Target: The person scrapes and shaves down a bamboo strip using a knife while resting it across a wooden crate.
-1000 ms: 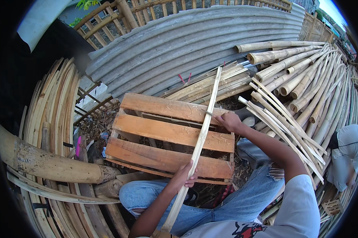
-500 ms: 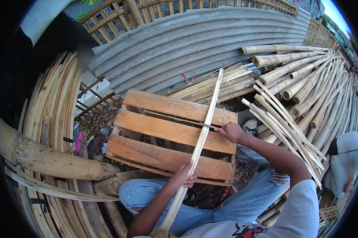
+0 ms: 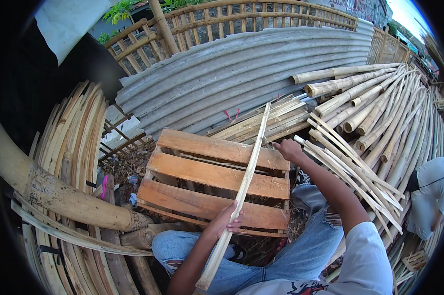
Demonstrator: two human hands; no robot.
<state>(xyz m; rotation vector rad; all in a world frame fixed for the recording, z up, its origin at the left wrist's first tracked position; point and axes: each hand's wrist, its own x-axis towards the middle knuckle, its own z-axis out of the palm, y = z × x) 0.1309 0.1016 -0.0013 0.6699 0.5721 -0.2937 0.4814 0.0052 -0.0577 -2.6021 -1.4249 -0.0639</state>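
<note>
Nearest us, our left hand (image 3: 219, 224) has its fingers clamped around the pale bamboo strip (image 3: 249, 174), seemingly to steady it as it slants from above our jeans (image 3: 293, 256) across the slatted crate (image 3: 202, 172), which likely serves as a bench. Farther out, our right hand (image 3: 289, 149) closes its fingers on what looks like a thin blade (image 3: 266, 141) beside the strip, with stacked strips (image 3: 245, 125) and corrugated sheeting (image 3: 222, 81) beyond.

1 long, pale strip (image 3: 249, 172) slants over the slatted crate (image 3: 207, 172) (beside it, apparently, a thin blade (image 3: 266, 141)).
</note>
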